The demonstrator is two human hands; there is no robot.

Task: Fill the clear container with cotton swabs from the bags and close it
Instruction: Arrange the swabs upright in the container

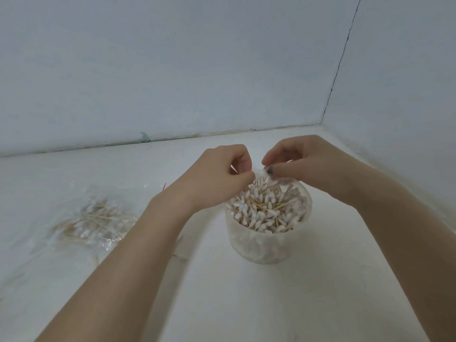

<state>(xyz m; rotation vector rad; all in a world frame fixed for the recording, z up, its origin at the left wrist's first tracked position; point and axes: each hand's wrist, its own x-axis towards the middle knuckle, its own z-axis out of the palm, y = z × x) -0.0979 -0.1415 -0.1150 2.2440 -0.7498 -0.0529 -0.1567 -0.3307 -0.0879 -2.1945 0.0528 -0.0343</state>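
A round clear container (266, 248) stands on the white surface, open and heaped with white-tipped wooden cotton swabs (267, 211). Just above its far rim, my left hand (217, 178) and my right hand (303, 164) both pinch a small crumpled clear plastic bag (261, 173) between thumb and fingers. Swabs stick out of the bag's underside toward the pile in the container. No lid is in view.
To the left lie more clear bags of cotton swabs (96, 218) flat on the surface, with a few loose sticks (179, 255) near my left forearm. A small red scrap (164, 186) lies behind. Walls meet in a corner at the back right (322, 123).
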